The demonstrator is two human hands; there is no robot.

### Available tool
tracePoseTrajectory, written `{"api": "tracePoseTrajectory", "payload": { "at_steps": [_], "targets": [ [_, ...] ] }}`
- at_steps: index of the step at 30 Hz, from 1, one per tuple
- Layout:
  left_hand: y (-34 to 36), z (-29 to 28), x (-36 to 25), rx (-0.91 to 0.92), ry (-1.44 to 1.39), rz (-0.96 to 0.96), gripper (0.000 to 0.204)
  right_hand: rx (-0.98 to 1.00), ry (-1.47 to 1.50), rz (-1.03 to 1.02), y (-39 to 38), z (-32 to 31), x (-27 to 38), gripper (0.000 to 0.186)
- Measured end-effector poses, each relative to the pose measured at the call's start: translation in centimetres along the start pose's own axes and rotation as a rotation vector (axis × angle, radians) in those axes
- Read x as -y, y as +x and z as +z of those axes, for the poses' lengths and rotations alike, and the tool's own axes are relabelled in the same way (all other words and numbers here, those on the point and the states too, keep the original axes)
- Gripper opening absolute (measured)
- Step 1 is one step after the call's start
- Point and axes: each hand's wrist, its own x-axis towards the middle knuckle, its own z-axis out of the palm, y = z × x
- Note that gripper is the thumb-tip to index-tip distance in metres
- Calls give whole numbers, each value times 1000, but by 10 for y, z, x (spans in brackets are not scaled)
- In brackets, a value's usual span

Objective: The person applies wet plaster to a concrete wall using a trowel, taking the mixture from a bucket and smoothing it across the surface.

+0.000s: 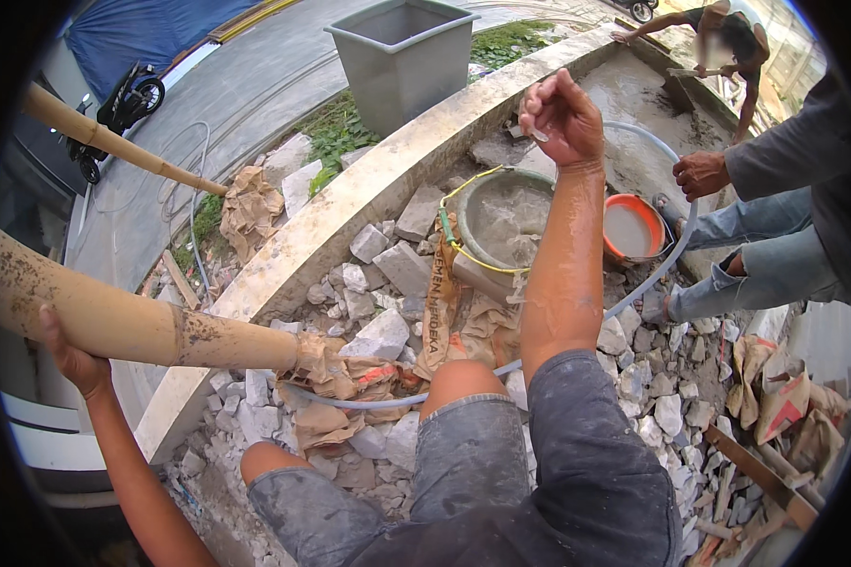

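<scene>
My left hand (78,364) holds a thick bamboo pole (142,317) from below at the left; part of the grip is hidden behind it. Wet and raised, my right hand (565,118) has loosely bent fingers, with a glint of water beside them and nothing solid visible in them. Below and left of it stands a round bucket (506,222) of cloudy water with a yellow-green rim. An orange-rimmed bucket (632,227) of grey liquid is right of my forearm. A co-worker's hand (702,175) holds a pale hose (676,248), which curves past both buckets.
Broken concrete (383,335) and torn paper sacks (463,321) lie around my knees. A low concrete wall (293,246) crosses the scene, with a grey tub (402,66) beyond. Another person (728,42) bends over wet cement at the far right. A wooden plank (761,477) lies lower right.
</scene>
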Motion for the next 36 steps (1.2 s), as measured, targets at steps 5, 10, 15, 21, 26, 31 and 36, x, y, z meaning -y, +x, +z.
{"api": "tracePoseTrajectory", "payload": {
  "at_steps": [5,10,15,21,26,31,36],
  "targets": [
    [0,-9,0,-9,16,24,57,-1126,-1754,42,-86,-80,-17,24],
    [-3,12,-10,-64,39,17,54,-1754,-2054,207,-233,-112,63,82],
    [0,-13,3,-112,32,19,55,-1373,-1317,729,-317,-222,46,137],
    [6,3,-1,-117,111,27,55,-1258,-1165,849,-316,-229,-6,135],
    [6,-2,-9,-53,64,15,57,-1200,-1312,796,-319,-242,-40,118],
    [-2,-1,-25,-93,111,-13,60,-1494,-1355,1012,-326,-223,-75,103],
    [-2,19,-15,-126,100,-27,64,-1498,-1224,768,-397,-284,-94,108]
  ]
}}
